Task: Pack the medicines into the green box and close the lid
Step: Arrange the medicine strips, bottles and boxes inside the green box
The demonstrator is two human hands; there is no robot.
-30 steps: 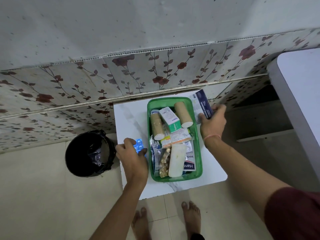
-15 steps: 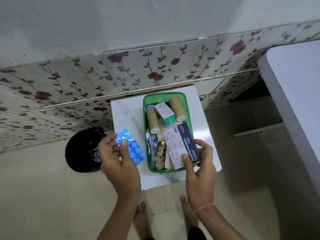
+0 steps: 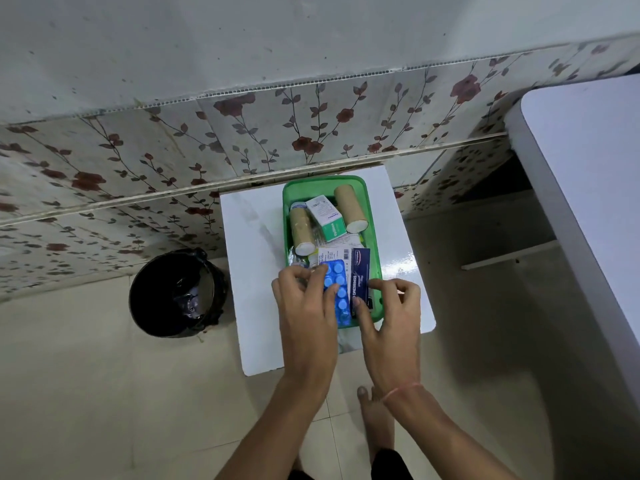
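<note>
The green box stands open on a small white table, with no lid in view. Inside lie two tan rolls, a white-and-green carton and other packets. My left hand holds a blue blister pack over the box's near end. My right hand holds a dark blue dressings box beside it, lying on the packed items. The box's near rim is partly hidden by my hands.
A black bin with a liner stands on the floor left of the table. A floral tiled wall runs behind. A larger white tabletop reaches in at the right. My bare foot shows on the tiled floor below.
My left hand carried the blister pack from the table's left side over into the box. My right hand brought the dressings box from the far right down onto the contents.
</note>
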